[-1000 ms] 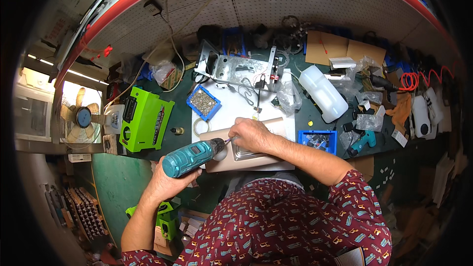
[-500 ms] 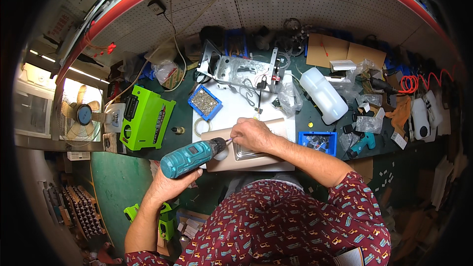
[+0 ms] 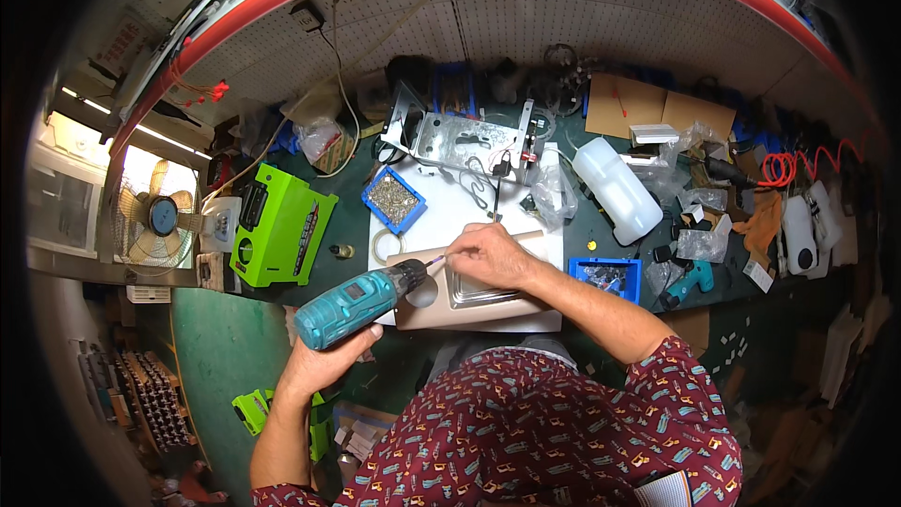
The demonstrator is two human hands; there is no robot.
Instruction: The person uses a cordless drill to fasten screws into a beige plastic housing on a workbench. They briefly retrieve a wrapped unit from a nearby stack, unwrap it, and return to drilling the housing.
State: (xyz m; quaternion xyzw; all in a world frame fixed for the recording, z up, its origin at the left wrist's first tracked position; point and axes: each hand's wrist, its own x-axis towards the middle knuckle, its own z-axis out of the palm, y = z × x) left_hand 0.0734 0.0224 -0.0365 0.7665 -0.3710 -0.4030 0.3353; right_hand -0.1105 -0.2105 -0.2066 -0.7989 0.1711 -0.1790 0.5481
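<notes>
My left hand (image 3: 324,359) is wrapped around the grip of a teal cordless drill (image 3: 347,308), held level with its chuck toward the right. A thin bit (image 3: 435,263) sticks out of the chuck and reaches the fingertips of my right hand (image 3: 496,258). Those fingers are pinched together at the bit's tip; anything small between them is hidden. Under both sits a beige casing (image 3: 422,316) with a round hole near its left end and a recessed rectangular metal plate (image 3: 469,293) in its middle. My right hand rests over that plate's upper edge.
A blue bin of screws (image 3: 394,199) sits beyond the casing, and a blue bin of small parts (image 3: 605,277) to its right. A green housing (image 3: 282,225) stands left. Farther back are a metal bracket (image 3: 465,139) and a white translucent tank (image 3: 617,190). Another teal drill (image 3: 690,284) lies right.
The drill has drawn back slightly to the left and down, so more of the bit shows. My right hand stays pinched and has shifted a little to the right.
</notes>
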